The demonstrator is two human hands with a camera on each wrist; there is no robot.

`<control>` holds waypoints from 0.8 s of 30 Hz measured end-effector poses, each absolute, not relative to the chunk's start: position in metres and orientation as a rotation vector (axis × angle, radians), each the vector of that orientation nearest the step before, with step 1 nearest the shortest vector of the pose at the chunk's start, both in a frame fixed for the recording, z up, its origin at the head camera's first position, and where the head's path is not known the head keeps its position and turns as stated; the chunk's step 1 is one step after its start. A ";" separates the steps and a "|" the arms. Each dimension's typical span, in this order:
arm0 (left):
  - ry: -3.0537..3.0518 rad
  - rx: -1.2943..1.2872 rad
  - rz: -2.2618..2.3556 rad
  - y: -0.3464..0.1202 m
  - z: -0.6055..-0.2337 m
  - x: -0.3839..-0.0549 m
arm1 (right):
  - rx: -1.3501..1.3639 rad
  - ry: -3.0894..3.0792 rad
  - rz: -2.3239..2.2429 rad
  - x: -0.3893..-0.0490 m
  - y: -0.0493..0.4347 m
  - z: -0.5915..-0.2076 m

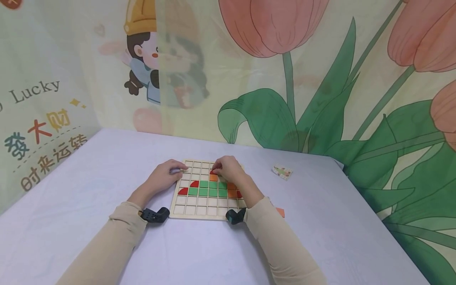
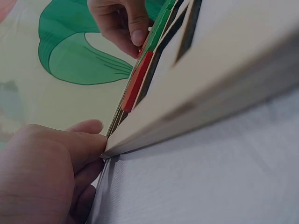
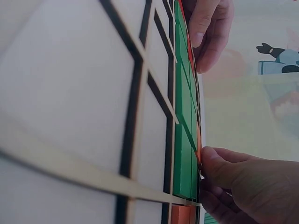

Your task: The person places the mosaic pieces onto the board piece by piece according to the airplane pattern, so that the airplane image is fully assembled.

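A light wooden grid board [image 1: 185, 210] lies on the table. Green square tiles [image 1: 202, 192] fill two rows, with orange tiles [image 1: 232, 193] at their right. Red rounded pieces [image 1: 183, 191] sit at the left ends. My left hand [image 1: 166, 174] grips the board's left edge between thumb and fingers, as the left wrist view shows at close range. Over the upper part of the board, my right hand [image 1: 229, 169] pinches a small red rounded piece [image 1: 212, 172] just above an orange tile. That hand partly hides the piece and the board's right side.
A small printed card or packet [image 1: 282, 172] lies right of the board. Partly behind the right forearm is an orange piece [image 1: 280, 212]. The white-covered table [image 1: 331, 237] meets a patterned curtain at the back. Each wrist carries a black camera [image 1: 155, 215].
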State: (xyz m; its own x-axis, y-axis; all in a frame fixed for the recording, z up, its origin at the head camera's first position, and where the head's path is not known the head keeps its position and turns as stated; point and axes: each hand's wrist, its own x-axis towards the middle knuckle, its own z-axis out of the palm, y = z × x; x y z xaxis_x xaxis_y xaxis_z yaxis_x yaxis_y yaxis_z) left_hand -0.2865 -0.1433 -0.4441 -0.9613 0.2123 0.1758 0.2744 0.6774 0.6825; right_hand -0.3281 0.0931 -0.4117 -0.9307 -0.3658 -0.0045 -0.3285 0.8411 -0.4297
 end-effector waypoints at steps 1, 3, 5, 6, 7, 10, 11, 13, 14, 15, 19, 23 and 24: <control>-2.803 -0.405 -1.159 -0.143 -0.444 -0.286 | -0.557 2.930 -0.659 -0.328 0.093 -0.411; -2.807 -0.400 -1.155 -0.143 -0.444 -0.286 | -0.564 2.929 -0.656 -0.328 0.093 -0.411; -2.809 -0.397 -1.151 -0.143 -0.444 -0.286 | -0.571 2.932 -0.646 -0.328 0.093 -0.411; -2.811 -0.395 -1.151 -0.143 -0.444 -0.286 | -0.570 2.931 -0.652 -0.328 0.093 -0.411; -2.815 -0.392 -1.152 -0.143 -0.444 -0.286 | -0.570 2.933 -0.652 -0.328 0.093 -0.411; -2.814 -0.390 -1.154 -0.143 -0.445 -0.286 | -0.564 2.937 -0.655 -0.328 0.093 -0.410; -2.813 -0.391 -1.154 -0.143 -0.445 -0.286 | -0.557 2.937 -0.661 -0.328 0.093 -0.410; -2.812 -0.391 -1.153 -0.143 -0.445 -0.286 | -0.549 2.940 -0.659 -0.328 0.093 -0.410; -2.809 -0.392 -1.150 -0.143 -0.445 -0.286 | -0.543 2.939 -0.660 -0.327 0.092 -0.410; -2.808 -0.392 -1.150 -0.143 -0.445 -0.286 | -0.538 2.940 -0.658 -0.327 0.092 -0.410; -2.807 -0.394 -1.149 -0.142 -0.445 -0.286 | -0.540 2.949 -0.635 -0.326 0.091 -0.410; -2.805 -0.401 -1.149 -0.142 -0.444 -0.286 | -0.556 2.939 -0.621 -0.325 0.092 -0.408; -2.803 -0.404 -1.150 -0.142 -0.444 -0.286 | -0.557 2.928 -0.622 -0.325 0.093 -0.408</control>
State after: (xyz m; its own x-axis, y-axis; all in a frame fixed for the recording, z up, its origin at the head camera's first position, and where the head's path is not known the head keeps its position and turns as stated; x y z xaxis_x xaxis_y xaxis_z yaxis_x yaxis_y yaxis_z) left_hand -0.2863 -0.1423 -0.4442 -0.9616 0.2101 0.1768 0.2738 0.6826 0.6776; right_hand -0.3250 0.0932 -0.4075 -0.9287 -0.3705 -0.0184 -0.3310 0.8500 -0.4099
